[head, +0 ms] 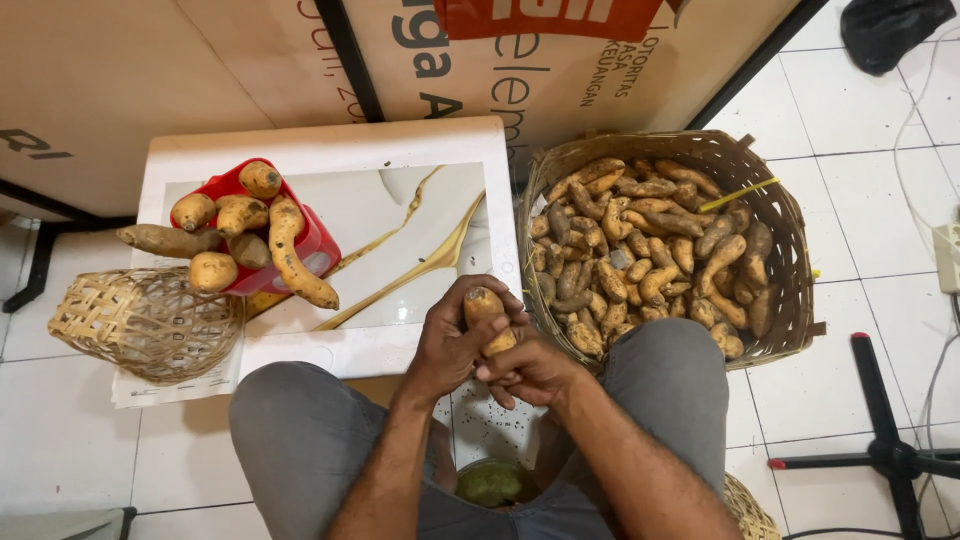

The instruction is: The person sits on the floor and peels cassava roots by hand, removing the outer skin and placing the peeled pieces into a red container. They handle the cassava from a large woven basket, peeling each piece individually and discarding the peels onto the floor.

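Both my hands grip one orange-brown sweet potato upright above my knees. My left hand wraps its left side. My right hand holds its lower end from the right. A red container heaped with several sweet potatoes stands on a white board at my front left. A large woven basket full of sweet potatoes sits on the floor to my right.
An empty small woven basket lies on its side at the left. Cardboard panels lean behind the board. A black stand and white cables are at the right. A green object sits between my legs.
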